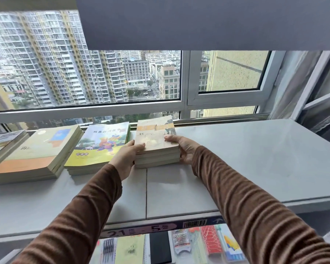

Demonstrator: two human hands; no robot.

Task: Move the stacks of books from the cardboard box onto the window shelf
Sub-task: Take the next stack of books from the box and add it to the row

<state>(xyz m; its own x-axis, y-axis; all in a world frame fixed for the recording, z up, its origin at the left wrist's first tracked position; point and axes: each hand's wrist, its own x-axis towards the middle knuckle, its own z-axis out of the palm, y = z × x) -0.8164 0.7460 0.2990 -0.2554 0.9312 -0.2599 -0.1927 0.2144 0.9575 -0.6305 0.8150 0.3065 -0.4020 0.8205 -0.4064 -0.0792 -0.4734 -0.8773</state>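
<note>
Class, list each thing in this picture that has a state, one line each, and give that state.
Beige book stack: resting on the window shelf, held at both sides.
Left hand: gripping the stack's left edge.
Right hand: gripping the stack's right edge.
Cartoon-cover book stack: lying flat, untouched.
Green-and-orange book stack: lying flat, untouched.
Window shelf: right part bare.
Roller blind: partly lowered.
Window: appears closed.

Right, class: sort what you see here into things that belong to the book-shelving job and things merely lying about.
Part of the job:
beige book stack, held by left hand and right hand
cartoon-cover stack
orange-banded stack
window shelf

Just lying about:
stationery packs below the shelf
curtain
</note>
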